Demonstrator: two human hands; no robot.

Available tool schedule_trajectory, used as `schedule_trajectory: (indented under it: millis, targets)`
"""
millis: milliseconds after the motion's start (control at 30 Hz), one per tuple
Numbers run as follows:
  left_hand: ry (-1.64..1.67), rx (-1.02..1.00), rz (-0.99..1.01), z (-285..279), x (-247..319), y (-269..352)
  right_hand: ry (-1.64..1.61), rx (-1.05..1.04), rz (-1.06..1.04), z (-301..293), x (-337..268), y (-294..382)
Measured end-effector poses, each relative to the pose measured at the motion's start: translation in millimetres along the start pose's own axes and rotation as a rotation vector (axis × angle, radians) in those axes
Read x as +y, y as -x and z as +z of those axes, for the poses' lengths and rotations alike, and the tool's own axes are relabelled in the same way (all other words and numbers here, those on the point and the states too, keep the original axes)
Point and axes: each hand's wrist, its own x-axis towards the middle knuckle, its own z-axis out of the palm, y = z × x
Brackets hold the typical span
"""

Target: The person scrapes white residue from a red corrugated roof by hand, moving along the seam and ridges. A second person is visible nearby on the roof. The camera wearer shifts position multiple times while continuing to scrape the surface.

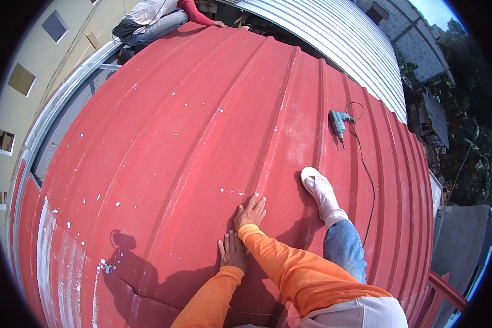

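Observation:
My right hand [251,211] lies palm down on the red ribbed metal roofing [197,164], its fingers spread over a raised rib. Just below and to the left, my left hand [232,251] also presses flat on the sheet, close to my right wrist. Neither hand holds anything. Orange sleeves [311,270] cover both forearms. My foot in a white sock and flip-flop [320,190] rests on the roofing to the right of the hands. Farther up to the right, a corded power drill [339,121] lies on its side between ribs.
The drill's black cord [371,180] runs down past my jeans leg. White flakes [106,266] are scattered at lower left. Another person [160,20] sits at the far left roof edge, one hand on the sheet. Beyond lie a silvery corrugated roof [332,28] and a beige wall [37,61].

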Motion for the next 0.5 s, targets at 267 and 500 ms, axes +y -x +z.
schedule_trajectory:
  millis: [267,500]
  targets:
    - [-0.023,0.006,-0.001,-2.0,3.9,-2.2,0.010,0.054,-0.025,0.9,2.2,-0.5]
    - [0.244,-0.070,0.012,-25.0,-7.7,1.6,0.008,0.075,-0.040,0.3,-2.3,0.0]
